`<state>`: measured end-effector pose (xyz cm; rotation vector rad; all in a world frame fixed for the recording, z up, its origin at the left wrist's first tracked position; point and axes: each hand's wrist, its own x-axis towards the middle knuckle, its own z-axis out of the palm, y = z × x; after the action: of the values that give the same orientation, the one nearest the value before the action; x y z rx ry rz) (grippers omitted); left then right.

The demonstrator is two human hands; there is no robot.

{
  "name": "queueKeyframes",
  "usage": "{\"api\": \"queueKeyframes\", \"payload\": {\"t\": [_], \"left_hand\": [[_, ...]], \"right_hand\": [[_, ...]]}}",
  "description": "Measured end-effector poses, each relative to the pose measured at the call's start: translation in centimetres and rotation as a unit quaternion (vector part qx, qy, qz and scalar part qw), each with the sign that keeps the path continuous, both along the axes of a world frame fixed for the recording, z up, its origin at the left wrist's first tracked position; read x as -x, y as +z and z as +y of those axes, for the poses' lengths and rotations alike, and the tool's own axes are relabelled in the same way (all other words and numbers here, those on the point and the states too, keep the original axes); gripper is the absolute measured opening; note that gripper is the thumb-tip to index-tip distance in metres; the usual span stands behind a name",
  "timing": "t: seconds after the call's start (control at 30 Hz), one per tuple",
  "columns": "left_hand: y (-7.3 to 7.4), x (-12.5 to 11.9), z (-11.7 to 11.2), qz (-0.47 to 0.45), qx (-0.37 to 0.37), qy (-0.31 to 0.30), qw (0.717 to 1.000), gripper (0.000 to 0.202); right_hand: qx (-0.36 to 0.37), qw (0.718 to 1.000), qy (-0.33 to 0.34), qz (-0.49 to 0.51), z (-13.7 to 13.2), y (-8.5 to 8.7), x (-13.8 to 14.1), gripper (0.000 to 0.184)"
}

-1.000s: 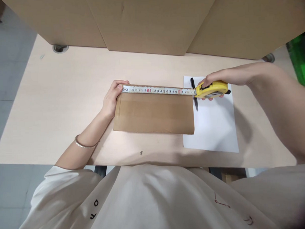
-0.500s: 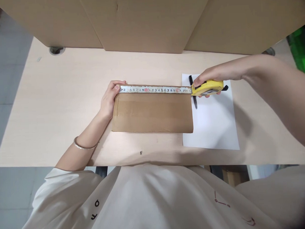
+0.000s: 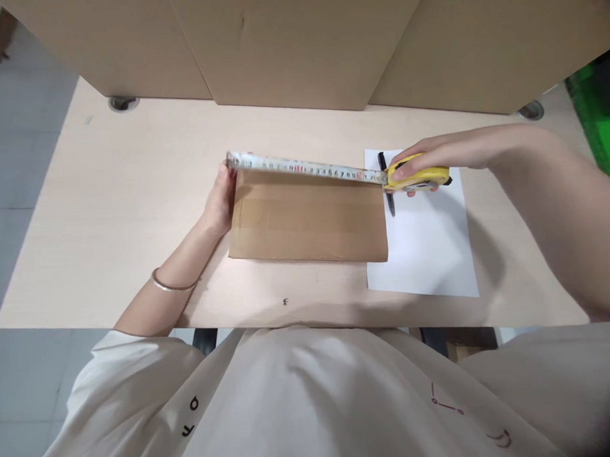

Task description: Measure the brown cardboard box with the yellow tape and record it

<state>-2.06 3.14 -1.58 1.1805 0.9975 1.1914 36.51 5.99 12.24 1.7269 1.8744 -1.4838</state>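
You have one table (image 3: 109,215) in front of you. At its far left corner sits one round grommet (image 3: 122,101), the first of two.

Next comes your left hand (image 3: 218,199), with a single bracelet (image 3: 171,284) on that wrist. The hand lies flat against the left end of the one cardboard box (image 3: 307,218), and its fingertips reach the hook end of the blade (image 3: 303,167). You cannot tell whether they pinch that end or only steady it, because the blade covers them.

The box lies flat in the middle of the table, long side across. The blade runs along its far edge and juts just past the left corner. One small dark mark (image 3: 285,301) shows on the table between the box and your body.

Right of the box lies one white sheet of paper (image 3: 426,251), and the box's right edge overlaps it. One black pen (image 3: 386,185) rests on the sheet's near-left part, half hidden by the blade's mouth.

Your right hand (image 3: 435,152) is curled over the one yellow tape measure (image 3: 417,176), gripping its case just above the sheet.

Tall cardboard panels (image 3: 298,42) wall off the back of the table. The second grommet (image 3: 531,109) peeks out at the right, with a green object (image 3: 597,121) beyond it.
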Motion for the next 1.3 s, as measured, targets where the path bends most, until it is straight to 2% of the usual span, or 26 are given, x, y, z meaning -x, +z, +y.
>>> {"api": "queueKeyframes", "payload": {"t": [0.1, 0.17, 0.23, 0.3, 0.4, 0.5, 0.6, 0.67, 0.73, 0.8, 0.93, 1.03, 1.13, 1.23, 1.3], "left_hand": [[0.4, 2.5, 0.2, 0.023, 0.004, -0.046, 0.999, 0.083], [0.9, 4.6, 0.5, 0.06, 0.02, -0.123, 0.99, 0.083], [1.6, 6.5, 0.7, 0.113, 0.023, -0.213, 0.97, 0.094], [2.3, 7.7, 1.0, 0.161, 0.019, -0.276, 0.947, 0.108], [2.3, 8.4, 1.3, 0.194, 0.018, -0.298, 0.935, 0.128], [0.9, 8.2, 0.8, 0.205, 0.001, -0.274, 0.94, 0.141], [-0.8, 7.3, -0.7, 0.186, -0.049, -0.203, 0.96, 0.147], [-1.3, 6.4, -2.2, 0.152, -0.105, -0.148, 0.972, 0.151], [-0.8, 5.3, -3.8, 0.128, -0.172, -0.105, 0.971, 0.151], [0.8, 4.3, -5.3, 0.146, -0.222, -0.063, 0.962, 0.15], [4.9, 3.5, -7.1, 0.226, -0.307, 0.028, 0.924, 0.144], [6.3, 3.5, -7.6, 0.308, -0.392, 0.073, 0.864, 0.151], [5.5, 2.8, -8.3, 0.346, -0.467, 0.093, 0.808, 0.152], [3.7, 0.7, -9.8, 0.324, -0.513, 0.084, 0.791, 0.121], [2.3, -1.2, -11.1, 0.33, -0.516, 0.084, 0.786, 0.097]], "right_hand": [[0.023, 0.998, -0.041, 0.028, -1.4, 0.0, -0.5, 0.033], [0.031, 0.994, -0.089, 0.06, -2.4, -0.2, -0.5, 0.034], [0.056, 0.986, -0.132, 0.088, -3.3, -0.4, 0.0, 0.034], [0.076, 0.975, -0.176, 0.116, -4.1, -0.6, 0.8, 0.032], [0.07, 0.962, -0.219, 0.148, -4.8, -0.7, 2.0, 0.028], [0.045, 0.957, -0.236, 0.164, -5.1, -0.7, 2.8, 0.026], [0.021, 0.953, -0.243, 0.18, -5.0, -0.6, 3.4, 0.024], [0.002, 0.948, -0.25, 0.194, -4.7, -0.3, 3.7, 0.022], [-0.02, 0.946, -0.254, 0.201, -4.2, 0.1, 3.9, 0.02], [-0.039, 0.949, -0.241, 0.197, -3.7, 0.3, 4.1, 0.021], [-0.07, 0.955, -0.19, 0.215, -2.4, 0.5, 4.7, 0.021], [-0.089, 0.944, -0.186, 0.258, -1.2, 0.5, 5.3, 0.023], [-0.101, 0.933, -0.182, 0.292, 0.1, 0.4, 5.8, 0.024], [-0.106, 0.929, -0.142, 0.324, 1.3, 0.0, 6.1, 0.027], [-0.101, 0.931, -0.122, 0.33, 1.8, -0.4, 6.1, 0.03]]}}
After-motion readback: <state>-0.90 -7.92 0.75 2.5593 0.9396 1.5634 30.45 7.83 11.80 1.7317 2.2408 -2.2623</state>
